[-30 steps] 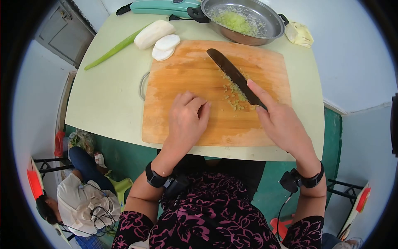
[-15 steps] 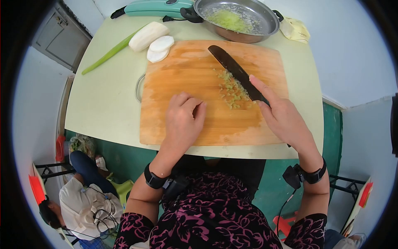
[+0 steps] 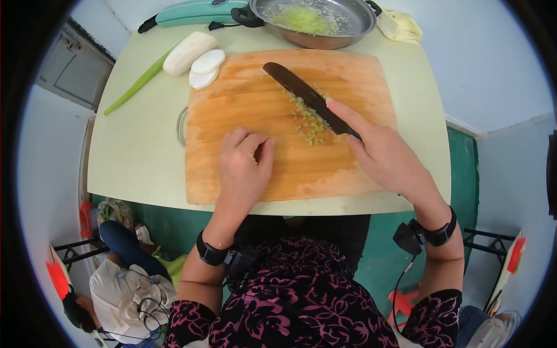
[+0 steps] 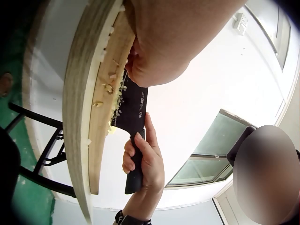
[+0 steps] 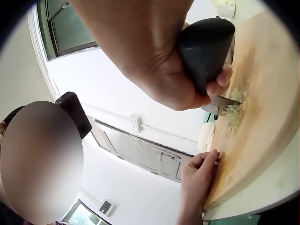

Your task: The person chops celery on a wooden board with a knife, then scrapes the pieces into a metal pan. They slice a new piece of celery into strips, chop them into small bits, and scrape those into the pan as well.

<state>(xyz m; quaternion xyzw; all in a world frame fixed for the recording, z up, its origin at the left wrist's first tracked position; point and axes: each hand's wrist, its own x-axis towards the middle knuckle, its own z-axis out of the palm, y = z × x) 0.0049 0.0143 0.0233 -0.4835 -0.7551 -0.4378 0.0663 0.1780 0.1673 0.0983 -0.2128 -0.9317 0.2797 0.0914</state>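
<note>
My right hand (image 3: 386, 151) grips the black handle (image 5: 204, 56) of a kitchen knife (image 3: 304, 95), its index finger laid along the blade's spine. The dark blade slants across the cutting board (image 3: 232, 110), its edge down among finely chopped pale green bits (image 3: 312, 127). More of these bits (image 5: 236, 112) show beside the blade in the right wrist view. Left of the pile, my left hand (image 3: 243, 165) rests on the board, fingers loosely bent and holding nothing. The left wrist view shows the blade (image 4: 133, 105) standing on edge against the board.
Beyond the board stands a steel pan (image 3: 316, 37) with shredded green and white bits. A peeled white radish (image 3: 188, 53), two white slices (image 3: 206, 66) and a long green stalk (image 3: 139, 87) lie at the back left. A teal appliance (image 3: 194, 13) is behind. Someone sits at lower left (image 3: 125, 290).
The knife swings slightly right off the chopped bits, then back left over them. My left hand stays in place on the board. The head view has shifted, moving the whole table leftward.
</note>
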